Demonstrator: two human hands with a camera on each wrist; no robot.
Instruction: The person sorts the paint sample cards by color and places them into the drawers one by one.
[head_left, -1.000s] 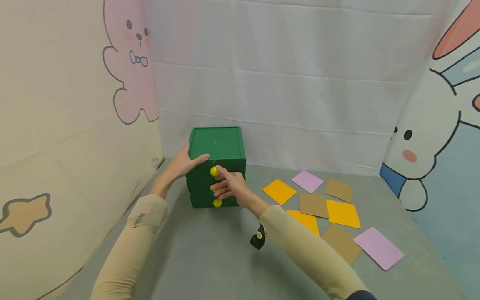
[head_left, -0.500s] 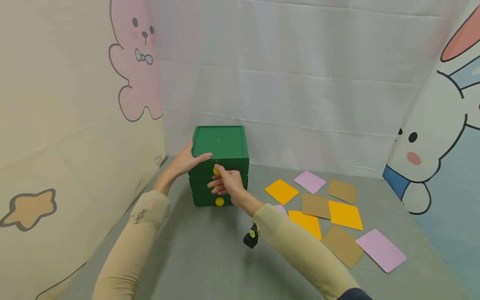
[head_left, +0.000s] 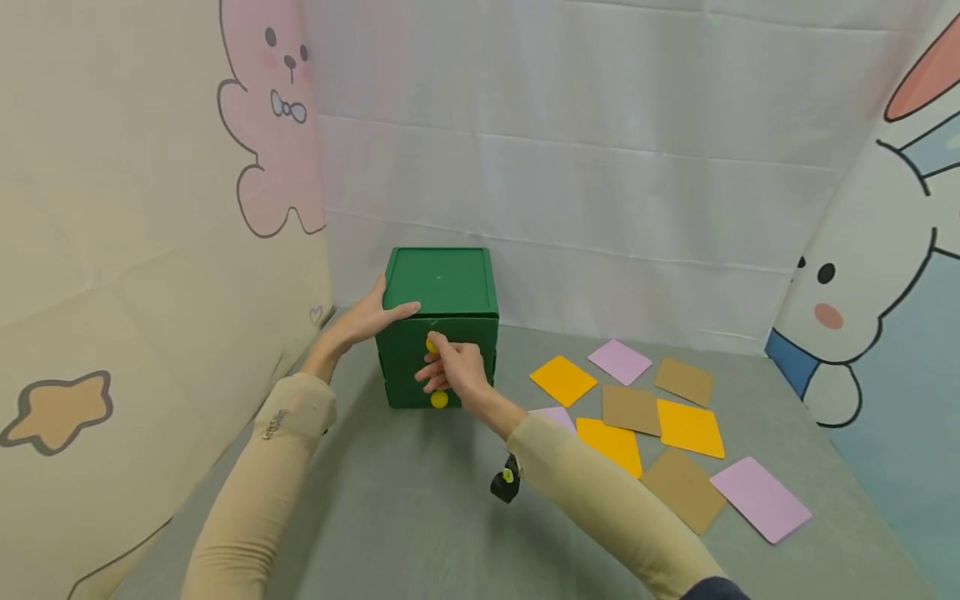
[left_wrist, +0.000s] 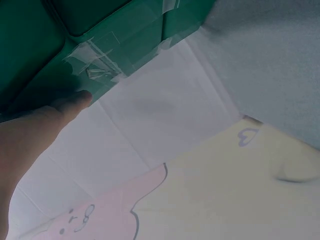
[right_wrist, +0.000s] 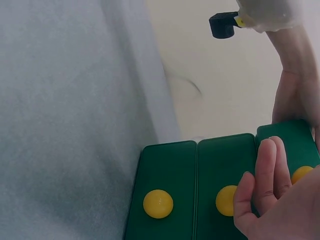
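A green drawer box (head_left: 441, 283) with three stacked drawers stands near the back wall, each drawer bearing a round yellow knob. My left hand (head_left: 367, 318) rests spread against the box's upper left corner, thumb along the top front edge. In the left wrist view, a straight finger (left_wrist: 75, 104) lies against the taped green side. With thumb and index finger, my right hand (head_left: 459, 367) pinches the top yellow knob (head_left: 431, 344). The top drawer (right_wrist: 285, 135) sticks out slightly past the ones below. The bottom knob (right_wrist: 158, 204) is free; the fingers partly cover the middle knob (right_wrist: 226, 200).
Several flat cards lie to the right on the grey tabletop (head_left: 405, 500), among them an orange card (head_left: 562, 381), a brown card (head_left: 686, 490) and a pink card (head_left: 761, 498). A white curtain (head_left: 600, 208) hangs behind. A black wrist camera (head_left: 506, 479) hangs below the right sleeve.
My right thumb and fingers have closed on the top knob, and a narrow dark gap has appeared above the top drawer's front. The left hand stays on the box; the view has shifted slightly.
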